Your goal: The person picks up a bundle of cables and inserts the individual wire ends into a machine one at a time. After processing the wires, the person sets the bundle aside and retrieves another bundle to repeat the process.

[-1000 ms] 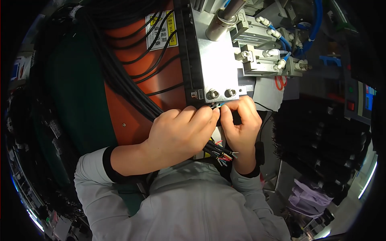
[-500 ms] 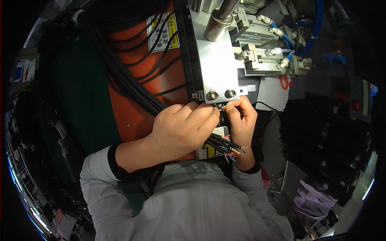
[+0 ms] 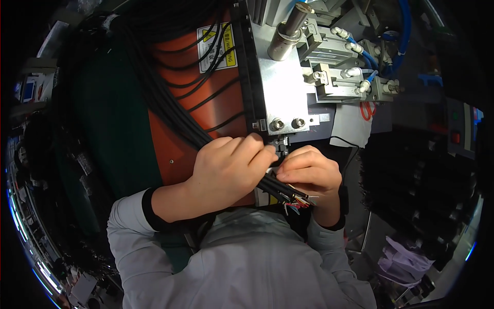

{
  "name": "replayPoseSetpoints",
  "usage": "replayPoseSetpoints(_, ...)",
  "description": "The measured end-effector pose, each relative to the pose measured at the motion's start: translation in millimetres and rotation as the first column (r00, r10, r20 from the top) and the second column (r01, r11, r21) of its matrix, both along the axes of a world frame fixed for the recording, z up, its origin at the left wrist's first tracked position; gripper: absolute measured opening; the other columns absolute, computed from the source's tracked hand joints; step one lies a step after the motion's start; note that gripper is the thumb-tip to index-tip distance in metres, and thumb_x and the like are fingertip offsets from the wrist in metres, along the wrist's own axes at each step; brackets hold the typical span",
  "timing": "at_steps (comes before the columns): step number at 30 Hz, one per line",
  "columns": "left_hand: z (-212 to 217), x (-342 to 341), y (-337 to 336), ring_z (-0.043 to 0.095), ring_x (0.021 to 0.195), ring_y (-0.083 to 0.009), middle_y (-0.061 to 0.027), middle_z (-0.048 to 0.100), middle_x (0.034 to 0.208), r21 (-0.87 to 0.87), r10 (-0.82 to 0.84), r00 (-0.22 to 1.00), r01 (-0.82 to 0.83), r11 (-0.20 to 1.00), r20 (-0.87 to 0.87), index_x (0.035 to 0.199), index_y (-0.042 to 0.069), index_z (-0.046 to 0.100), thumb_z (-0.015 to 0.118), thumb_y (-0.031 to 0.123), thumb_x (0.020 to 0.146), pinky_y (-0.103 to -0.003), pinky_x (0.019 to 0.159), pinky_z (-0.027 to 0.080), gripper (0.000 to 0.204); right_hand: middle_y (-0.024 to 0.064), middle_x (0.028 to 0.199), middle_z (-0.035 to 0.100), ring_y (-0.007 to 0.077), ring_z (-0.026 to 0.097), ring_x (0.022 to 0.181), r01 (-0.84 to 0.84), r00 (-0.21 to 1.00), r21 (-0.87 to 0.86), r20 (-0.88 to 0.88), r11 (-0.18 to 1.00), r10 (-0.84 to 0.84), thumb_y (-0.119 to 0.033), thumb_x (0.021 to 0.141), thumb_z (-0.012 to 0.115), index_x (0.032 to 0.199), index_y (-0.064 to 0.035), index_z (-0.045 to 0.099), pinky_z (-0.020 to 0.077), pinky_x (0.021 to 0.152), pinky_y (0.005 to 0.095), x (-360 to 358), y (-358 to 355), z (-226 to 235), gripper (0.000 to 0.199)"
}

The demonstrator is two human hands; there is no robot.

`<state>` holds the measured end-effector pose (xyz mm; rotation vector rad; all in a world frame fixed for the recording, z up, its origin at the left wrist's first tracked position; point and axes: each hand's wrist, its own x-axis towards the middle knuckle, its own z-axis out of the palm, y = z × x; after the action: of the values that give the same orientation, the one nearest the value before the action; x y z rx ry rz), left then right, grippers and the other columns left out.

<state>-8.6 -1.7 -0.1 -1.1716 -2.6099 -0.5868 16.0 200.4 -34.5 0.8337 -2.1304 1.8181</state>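
Note:
My left hand (image 3: 226, 167) is closed around a bundle of black cables (image 3: 180, 123) that runs down from the upper left. Out past its fingers stick the bundle's free cable ends (image 3: 288, 190), with thin bare wires in red, white, blue and other colours. My right hand (image 3: 311, 170) is bent over these ends, its fingers together and the fingertips at a black cable; the thumb is mostly hidden. Just above both hands is a small black clamp-like fixture (image 3: 279, 146), beneath the bright metal block (image 3: 285, 98).
An orange machine panel (image 3: 180, 154) with a warning label (image 3: 216, 49) lies at left, crossed by several black cables. Pneumatic cylinders (image 3: 334, 85) with blue hoses stand at upper right. Red-handled scissors (image 3: 367, 110) rest beside them on white paper (image 3: 352, 126).
My right hand has come down from the fixture under the metal block to the cable ends. My left hand still holds the bundle. The whole view has shifted slightly.

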Motion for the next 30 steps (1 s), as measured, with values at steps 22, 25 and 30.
replayPoseSetpoints(22, -4, -9, 5, 0.056, 0.054, -0.0141, -0.0043, 0.06, 0.073, 0.359, -0.129, 0.982, 0.171, 0.918, -0.137, 0.09, 0.001, 0.066, 0.071, 0.016, 0.072, -0.025, 0.044, 0.038, 0.023, 0.0116, 0.082, 0.062, 0.0208, 0.059, 0.075, 0.481, 0.877, -0.285, 0.161, 0.829, -0.453, 0.006, 0.074, 0.069, 0.089, 0.0009, 0.062, 0.0491, 0.068, 0.0309, 12, -43, 15, 0.018)
replayPoseSetpoints(25, -5, -10, 8, 0.054, 0.05, -0.0156, -0.0033, 0.057, 0.066, 0.373, -0.109, 0.99, 0.135, 0.918, -0.088, 0.084, 0.001, 0.065, 0.07, 0.016, 0.072, -0.027, 0.042, 0.037, 0.021, 0.0115, 0.082, 0.062, 0.0198, 0.059, 0.075, 0.493, 0.87, -0.156, 0.122, 0.856, -0.478, 0.007, 0.072, 0.07, 0.088, 0.0012, 0.063, 0.049, 0.068, 0.0299, 15, -37, 16, 0.018)
replayPoseSetpoints(30, -4, -9, 11, 0.052, 0.048, -0.0155, -0.0026, 0.053, 0.062, 0.383, -0.142, 0.986, 0.164, 0.909, -0.086, 0.08, 0.002, 0.063, 0.069, 0.014, 0.07, -0.027, 0.042, 0.036, 0.017, 0.0103, 0.079, 0.062, 0.0183, 0.058, 0.073, 0.425, 0.862, -0.368, 0.445, 0.827, -0.245, 0.006, 0.071, 0.071, 0.082, 0.001, 0.064, 0.048, 0.067, 0.0279, 14, -33, 24, 0.015)
